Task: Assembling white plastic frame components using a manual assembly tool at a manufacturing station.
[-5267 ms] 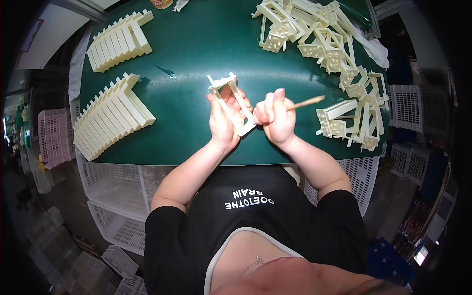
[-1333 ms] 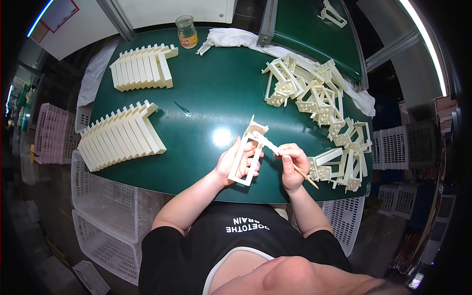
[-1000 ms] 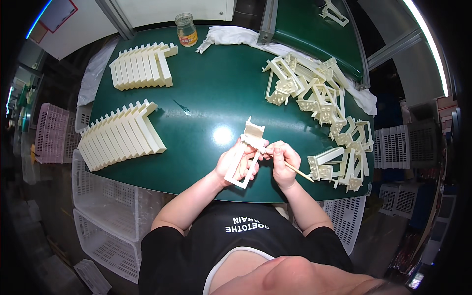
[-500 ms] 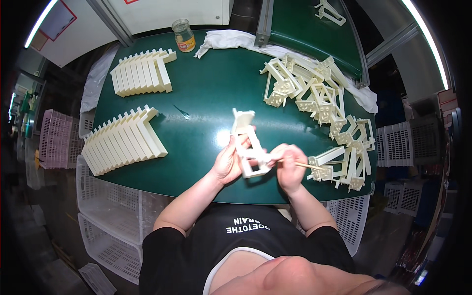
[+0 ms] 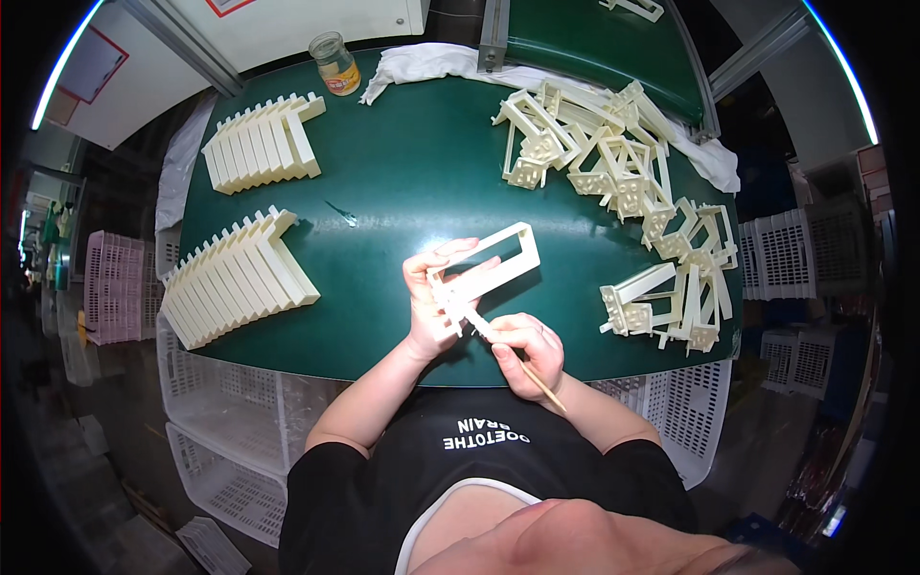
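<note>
My left hand grips a cream plastic frame, tilted up above the middle of the table. The frame has a long rectangular opening, and its far end points up and to the right. In my right hand is a thin wooden-handled brush, pinched between thumb and fingers. Its handle slants down toward my chest. The brush's pale tip meets the near end of the frame by my left palm; exactly where they touch is hard to make out.
Two neat rows of cream parts, a far row and a near row, stand at the left of the green table. Loose cream frames pile up at the right. A glass jar and white cloth lie along the back.
My left hand has turned the frame so its long opening now points up and right. My right hand has moved left and down, and the brush now points up-left toward the frame.
</note>
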The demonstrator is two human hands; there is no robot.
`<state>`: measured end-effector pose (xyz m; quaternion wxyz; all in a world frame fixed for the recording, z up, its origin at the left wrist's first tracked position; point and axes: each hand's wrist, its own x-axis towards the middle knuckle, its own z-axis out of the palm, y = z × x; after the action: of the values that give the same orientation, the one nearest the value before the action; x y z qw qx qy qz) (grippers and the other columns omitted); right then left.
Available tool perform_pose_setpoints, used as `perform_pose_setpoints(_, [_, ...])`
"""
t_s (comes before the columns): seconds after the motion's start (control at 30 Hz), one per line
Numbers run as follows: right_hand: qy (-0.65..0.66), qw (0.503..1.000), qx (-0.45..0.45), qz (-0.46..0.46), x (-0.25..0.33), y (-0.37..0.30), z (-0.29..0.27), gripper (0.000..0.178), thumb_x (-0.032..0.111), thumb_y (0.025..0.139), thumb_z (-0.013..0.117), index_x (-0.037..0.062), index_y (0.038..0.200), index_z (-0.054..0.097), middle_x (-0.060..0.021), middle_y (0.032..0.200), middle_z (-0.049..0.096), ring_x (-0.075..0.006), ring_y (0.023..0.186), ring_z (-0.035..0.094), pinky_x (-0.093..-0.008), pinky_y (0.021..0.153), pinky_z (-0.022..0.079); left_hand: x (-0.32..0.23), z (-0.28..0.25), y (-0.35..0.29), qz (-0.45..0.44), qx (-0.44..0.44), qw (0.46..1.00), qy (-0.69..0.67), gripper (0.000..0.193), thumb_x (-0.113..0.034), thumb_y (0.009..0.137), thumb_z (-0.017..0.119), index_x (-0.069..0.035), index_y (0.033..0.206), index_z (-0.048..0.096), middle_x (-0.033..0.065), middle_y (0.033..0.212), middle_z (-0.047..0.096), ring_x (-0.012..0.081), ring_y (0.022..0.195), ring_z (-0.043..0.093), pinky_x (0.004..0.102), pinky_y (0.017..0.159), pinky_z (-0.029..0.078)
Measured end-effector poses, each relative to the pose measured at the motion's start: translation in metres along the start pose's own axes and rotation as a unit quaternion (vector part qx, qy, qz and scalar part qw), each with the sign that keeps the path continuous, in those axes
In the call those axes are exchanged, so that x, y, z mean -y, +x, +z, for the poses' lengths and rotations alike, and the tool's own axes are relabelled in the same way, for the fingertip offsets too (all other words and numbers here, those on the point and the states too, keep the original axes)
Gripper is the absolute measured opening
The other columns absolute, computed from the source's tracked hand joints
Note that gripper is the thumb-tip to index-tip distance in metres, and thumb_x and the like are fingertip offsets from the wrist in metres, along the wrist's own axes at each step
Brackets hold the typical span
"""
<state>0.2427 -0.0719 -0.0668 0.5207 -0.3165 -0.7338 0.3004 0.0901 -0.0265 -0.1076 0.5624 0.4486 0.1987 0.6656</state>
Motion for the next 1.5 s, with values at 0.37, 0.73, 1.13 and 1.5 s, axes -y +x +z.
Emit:
perform_pose_setpoints(0.37, [-0.025,0.998,0.012,-0.055,0.004,0.012,0.007,0.009,-0.002,0.08,0.063,-0.0013,0.086,0.057,-0.0158,0.083,0.064,-0.03,0.069,0.063,-0.0365,0.063,0.052,-0.002,-0.001,-0.01,0.005,-0.057,0.984,-0.171,0.058,0.0,0.083,0.067,-0.019,0.121,0.027,0.0249,0.132,0.043,0.0363,0.108,0.06,0.0484,0.091,0.054])
perform_pose_setpoints(0.73, [0.062,0.997,0.028,0.035,-0.003,0.019,-0.009,0.007,-0.002,0.08,0.064,-0.0005,0.084,0.058,-0.0142,0.081,0.064,-0.028,0.067,0.062,-0.0351,0.061,0.05,0.0,-0.005,-0.013,0.083,-0.024,0.989,0.116,0.049,-0.002,0.091,0.059,-0.018,0.12,0.022,0.0317,0.121,0.056,0.0404,0.113,0.058,0.0463,0.092,0.052])
perform_pose_setpoints(1.13, [-0.054,0.992,0.056,-0.102,-0.01,0.019,-0.025,0.014,0.0,0.076,0.067,-0.0007,0.087,0.059,-0.0136,0.084,0.065,-0.0297,0.069,0.064,-0.0366,0.063,0.052,-0.005,0.002,-0.014,0.04,-0.008,0.999,-0.013,0.061,-0.011,0.084,0.072,-0.015,0.116,0.02,0.0365,0.128,0.047,0.0456,0.122,0.05,0.0557,0.103,0.041])
perform_pose_setpoints(1.5, [-0.034,0.988,0.083,-0.128,-0.003,0.012,-0.02,0.009,0.003,0.077,0.066,0.0003,0.085,0.062,-0.0128,0.08,0.065,-0.0278,0.068,0.064,-0.0368,0.062,0.053,0.006,-0.007,-0.026,0.004,-0.048,0.999,0.011,0.056,-0.004,0.082,0.068,-0.016,0.117,0.025,0.0339,0.13,0.046,0.0438,0.119,0.054,0.0413,0.092,0.051])
